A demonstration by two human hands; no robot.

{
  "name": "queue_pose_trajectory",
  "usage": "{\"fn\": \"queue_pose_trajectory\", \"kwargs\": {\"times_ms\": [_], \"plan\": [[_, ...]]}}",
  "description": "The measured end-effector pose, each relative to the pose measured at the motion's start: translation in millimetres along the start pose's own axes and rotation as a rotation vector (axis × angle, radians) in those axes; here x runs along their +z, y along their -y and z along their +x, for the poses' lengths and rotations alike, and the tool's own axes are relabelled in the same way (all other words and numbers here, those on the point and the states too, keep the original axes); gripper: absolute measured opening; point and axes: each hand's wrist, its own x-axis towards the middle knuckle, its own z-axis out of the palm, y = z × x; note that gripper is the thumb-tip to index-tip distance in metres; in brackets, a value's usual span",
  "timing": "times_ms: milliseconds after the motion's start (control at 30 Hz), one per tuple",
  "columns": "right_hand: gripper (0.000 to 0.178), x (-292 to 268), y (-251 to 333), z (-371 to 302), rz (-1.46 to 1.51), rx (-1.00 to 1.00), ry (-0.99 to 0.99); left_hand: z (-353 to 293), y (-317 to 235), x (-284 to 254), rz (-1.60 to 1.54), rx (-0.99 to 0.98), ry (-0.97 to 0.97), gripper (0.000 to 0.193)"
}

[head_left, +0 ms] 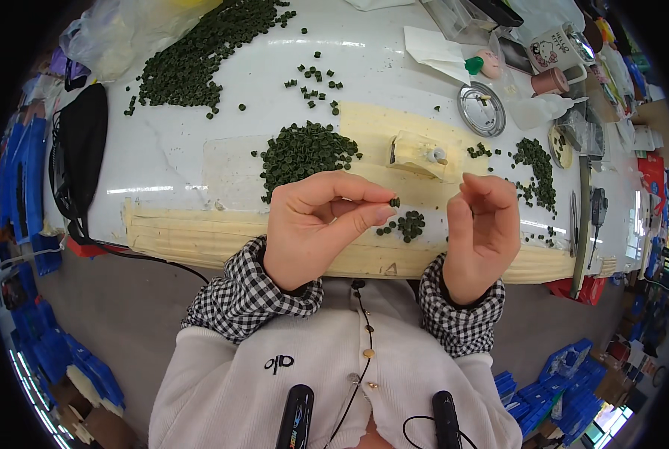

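Note:
My left hand pinches one small dark green spool-shaped piece between thumb and forefinger, over the table's near edge. My right hand is raised to its right, fingers loosely curled, thumb and fingertips apart; nothing shows between them. Just beyond my left hand lies a heap of the same green pieces. A smaller cluster sits between my hands, near the edge. Ahead of my hands, a small fixture wrapped in cream tape with a pale nozzle-like tip stands on a yellowish taped patch.
A large spread of green pieces lies far left by a clear plastic bag. More pieces lie at right, near tweezers. A round metal lid, white mug and thread spool stand far right. A black mask lies left.

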Motion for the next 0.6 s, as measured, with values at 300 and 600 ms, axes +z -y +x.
{"fn": "queue_pose_trajectory", "kwargs": {"times_ms": [300,600], "plan": [[0.017,-1.6,-9.6,33.0,-0.536,-0.216,0.116,1.0,1.9,-1.4,0.014,0.008,0.005,0.015],[0.012,-5.6,21.4,28.9,-0.378,-0.315,-0.108,0.2,2.0,-2.0,0.044,0.022,0.022,0.016]]}}
